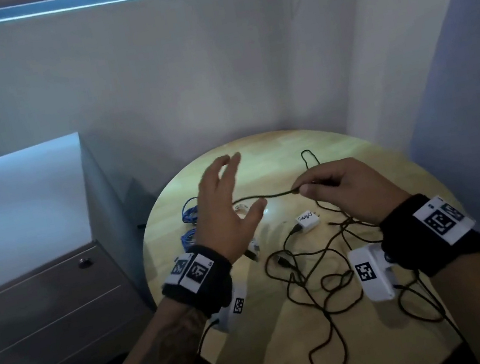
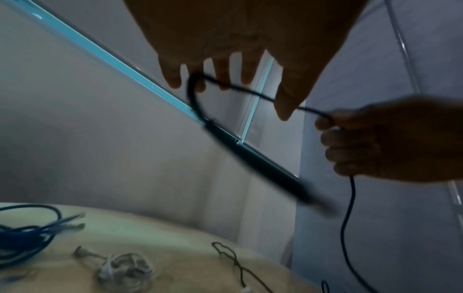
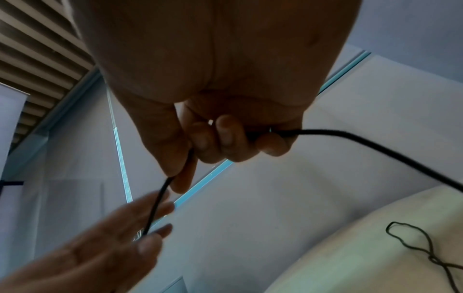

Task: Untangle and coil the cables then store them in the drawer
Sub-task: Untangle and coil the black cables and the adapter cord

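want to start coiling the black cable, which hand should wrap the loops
Right. The right hand already pinches the black cable; the left hand is open, fingers straight, good as the form to wrap around.

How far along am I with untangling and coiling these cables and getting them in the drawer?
Early. Already bundled, as far as shows: the blue cable and a white cable on the table. In hand: your right hand pinches the black cable, looped toward your open left hand; most of it lies tangled. Left: finish coiling and open the closed drawer; nothing stored yet.
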The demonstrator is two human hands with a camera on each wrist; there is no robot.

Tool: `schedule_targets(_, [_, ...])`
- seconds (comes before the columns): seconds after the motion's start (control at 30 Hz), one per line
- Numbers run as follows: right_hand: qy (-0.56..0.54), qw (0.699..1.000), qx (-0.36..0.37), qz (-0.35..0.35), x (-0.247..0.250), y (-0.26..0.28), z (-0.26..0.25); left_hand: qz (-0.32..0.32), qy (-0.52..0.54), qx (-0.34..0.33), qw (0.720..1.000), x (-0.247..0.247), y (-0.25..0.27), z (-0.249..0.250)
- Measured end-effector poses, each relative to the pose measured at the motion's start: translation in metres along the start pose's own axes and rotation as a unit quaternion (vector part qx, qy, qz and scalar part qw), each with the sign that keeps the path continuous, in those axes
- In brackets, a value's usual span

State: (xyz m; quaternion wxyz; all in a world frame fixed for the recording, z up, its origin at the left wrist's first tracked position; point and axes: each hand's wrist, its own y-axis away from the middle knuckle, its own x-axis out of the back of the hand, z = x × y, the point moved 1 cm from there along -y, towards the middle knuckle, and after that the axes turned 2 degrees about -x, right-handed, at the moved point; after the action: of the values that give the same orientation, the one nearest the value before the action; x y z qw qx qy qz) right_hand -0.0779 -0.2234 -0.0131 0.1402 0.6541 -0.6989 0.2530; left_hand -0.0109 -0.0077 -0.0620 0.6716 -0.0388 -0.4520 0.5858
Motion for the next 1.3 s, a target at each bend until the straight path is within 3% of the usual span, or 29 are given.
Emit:
schedule_targets(0.07, [-0.005, 0.999, 0.014, 0.028, -0.001, 0.0, -0.001, -0.069, 0.037, 0.036, 0.996, -0.009, 0.001, -0.006])
schedule_targets(0.13, [-0.01, 0.994, 0.017, 0.109, 0.004, -0.002, 0.006, -0.092, 0.18, 0.163, 0.966, -0.008, 0.002, -0.002])
schedule_targets(0.2, [0.003, 0.986, 0.004, 0.166, 0.01, -0.004, 0.018, -0.121, 0.302, 0.268, 0.907, -0.004, 0.003, -0.001])
schedule_targets(0.27, [0.049, 0.981, -0.031, 0.183, 0.008, -0.006, 0.031, -0.178, 0.422, 0.316, 0.83, 0.0, 0.003, 0.001])
schedule_targets(0.37, [0.135, 0.975, -0.11, 0.142, -0.003, -0.007, 0.045, -0.174, 0.561, 0.348, 0.731, 0.004, 0.0, 0.003])
schedule_targets(0.47, [0.273, 0.952, -0.133, 0.033, -0.027, -0.005, 0.047, -0.154, 0.644, 0.339, 0.668, 0.006, -0.003, 0.009])
schedule_targets(0.5, [0.299, 0.946, -0.129, -0.004, -0.037, -0.003, 0.045, -0.142, 0.652, 0.331, 0.667, 0.006, -0.003, 0.011])
schedule_targets(0.63, [0.305, 0.938, -0.074, -0.148, -0.068, 0.007, 0.029, -0.064, 0.628, 0.314, 0.709, 0.0, -0.002, 0.006])
schedule_targets(0.73, [0.288, 0.935, -0.008, -0.207, -0.077, 0.019, 0.003, -0.011, 0.626, 0.32, 0.711, -0.003, -0.001, -0.006])
schedule_targets(0.87, [0.271, 0.948, 0.045, -0.161, -0.066, 0.024, -0.027, -0.006, 0.603, 0.302, 0.739, -0.008, 0.002, -0.008])
schedule_targets(1.0, [0.153, 0.985, 0.062, -0.045, -0.039, 0.018, -0.035, -0.104, 0.456, 0.228, 0.854, -0.017, 0.009, 0.005])
schedule_targets(1.03, [0.142, 0.988, 0.065, -0.011, -0.033, 0.016, -0.033, -0.144, 0.432, 0.216, 0.864, -0.02, 0.011, 0.011])
schedule_targets(1.1, [0.146, 0.985, 0.063, 0.06, -0.025, 0.012, -0.025, -0.212, 0.43, 0.225, 0.848, -0.021, 0.012, 0.023])
schedule_targets(1.17, [0.145, 0.982, 0.05, 0.111, -0.021, 0.007, -0.012, -0.258, 0.457, 0.258, 0.811, -0.018, 0.008, 0.032])
schedule_targets(1.23, [0.129, 0.981, 0.051, 0.133, -0.023, 0.003, -0.002, -0.291, 0.481, 0.295, 0.772, -0.014, 0.003, 0.035])
schedule_targets(1.3, [0.149, 0.975, 0.073, 0.145, -0.029, 0.003, 0.001, -0.32, 0.473, 0.307, 0.762, -0.013, 0.003, 0.035])
